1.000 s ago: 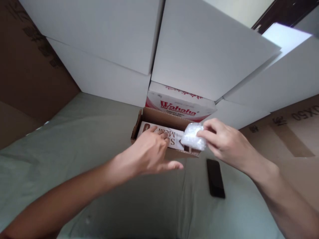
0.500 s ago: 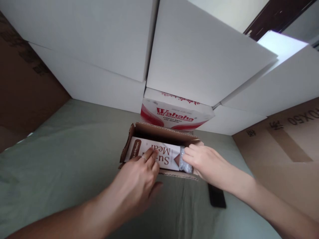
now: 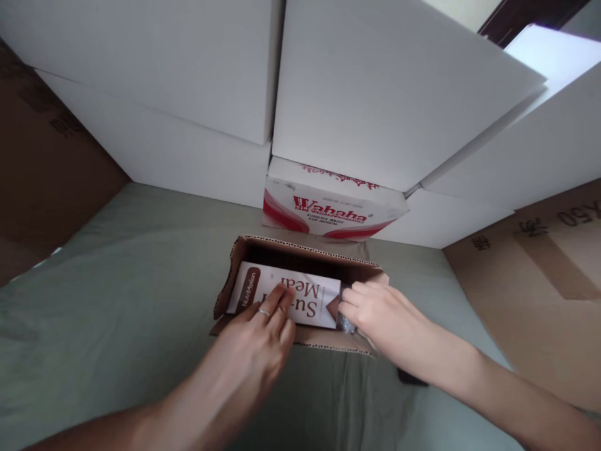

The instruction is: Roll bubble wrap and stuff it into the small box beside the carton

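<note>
— Green cloth (image 3: 141,300) covers the surface, and white boxes (image 3: 375,94) stand stacked behind. What do the hands do?

— Left hand (image 3: 256,341) lies with flat, relaxed fingers on the white pack (image 3: 300,300) inside the brown carton (image 3: 300,245). Right hand (image 3: 380,313) curls its fingers around the bubble-wrap bundle (image 3: 346,324), at the carton's right end, just beside the pack.

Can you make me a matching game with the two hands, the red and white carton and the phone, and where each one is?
Things: 1 left hand; 2 right hand; 3 red and white carton; 4 phone.
Places: A behind the open cardboard box; B mostly hidden under the right forearm; C fingers resting on the white packet; D on the bubble wrap beside the packet.
Pairs: 1-C; 2-D; 3-A; 4-B.
</note>
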`<state>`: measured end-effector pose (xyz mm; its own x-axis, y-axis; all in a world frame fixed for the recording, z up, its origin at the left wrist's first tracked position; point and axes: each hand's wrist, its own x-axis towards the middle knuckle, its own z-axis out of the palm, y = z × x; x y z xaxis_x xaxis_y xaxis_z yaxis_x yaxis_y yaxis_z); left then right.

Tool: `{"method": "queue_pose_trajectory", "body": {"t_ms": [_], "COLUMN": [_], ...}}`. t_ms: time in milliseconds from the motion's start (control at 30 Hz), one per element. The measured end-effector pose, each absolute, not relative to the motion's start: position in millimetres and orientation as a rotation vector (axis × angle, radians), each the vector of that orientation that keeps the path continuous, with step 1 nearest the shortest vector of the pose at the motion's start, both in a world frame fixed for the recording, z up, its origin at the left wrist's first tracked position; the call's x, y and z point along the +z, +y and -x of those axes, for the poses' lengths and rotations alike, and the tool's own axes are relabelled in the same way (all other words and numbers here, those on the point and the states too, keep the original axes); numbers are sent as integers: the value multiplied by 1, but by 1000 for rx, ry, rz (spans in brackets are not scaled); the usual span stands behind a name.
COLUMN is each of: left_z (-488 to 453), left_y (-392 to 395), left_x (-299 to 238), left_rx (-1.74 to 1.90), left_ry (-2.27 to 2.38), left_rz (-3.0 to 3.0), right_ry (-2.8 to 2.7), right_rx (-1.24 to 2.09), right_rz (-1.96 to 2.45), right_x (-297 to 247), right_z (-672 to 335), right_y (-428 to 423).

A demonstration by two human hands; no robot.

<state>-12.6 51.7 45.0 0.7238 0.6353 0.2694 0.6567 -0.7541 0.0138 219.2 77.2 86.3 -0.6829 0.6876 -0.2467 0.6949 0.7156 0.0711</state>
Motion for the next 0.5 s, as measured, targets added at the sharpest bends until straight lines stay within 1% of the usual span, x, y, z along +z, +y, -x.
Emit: {"method": "queue_pose_trajectory", "body": {"t_ms": [200, 300, 333, 400, 433, 467, 500], "left_z": [15, 16, 16, 16, 15, 15, 14], "left_y": [51, 49, 48, 47, 46, 45, 44], "left_x": [46, 44, 43, 40, 39, 39, 39], "left_rx": [-392, -389, -400, -412, -410, -403, -398], "left_ry": [-1002, -973, -962, -944, -945, -951, -962], "left_rz": [2806, 2794, 2790, 2792, 2797, 2808, 2821], "right_ry": [2688, 2914, 3006, 3055, 2979, 2874, 2764], "right_rx": [-140, -176, -140, -57, -110, -253, -466], "right_rz": [-1205, -1287, -1439, -1984, -2281, -2497, -2606], "right_x": [85, 91, 93, 89, 84, 77, 68], "right_z": [-223, -235, -240, -251, -255, -257, -257], "right_y": [64, 51, 45, 31, 24, 18, 12]}}
